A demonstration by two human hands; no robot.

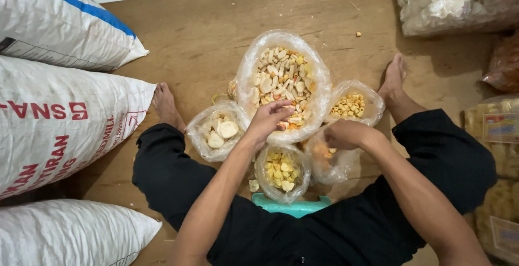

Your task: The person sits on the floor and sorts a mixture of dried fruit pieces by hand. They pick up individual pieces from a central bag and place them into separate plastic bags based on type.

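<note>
I sit on a wooden floor with several clear plastic bags of raw crackers between my legs. My left hand [267,119] reaches into the big middle bag [319,90] of mixed white, yellow and orange crackers, its fingers pinched on a few pieces. My right hand [345,134] rests curled at the mouth of a smaller bag [338,166] holding orange pieces; what it holds is hidden. A bag of round white crackers [219,131] lies to the left, a bag of small yellow rings [354,104] to the right, and a bag of yellow chips [282,171] nearest me.
Three large white woven sacks [59,125] are stacked along the left. Bags of white crackers [448,1] and packaged snacks [500,136] line the right side. A teal plastic stool edge [292,206] shows under me. My bare feet [165,104] flank the bags.
</note>
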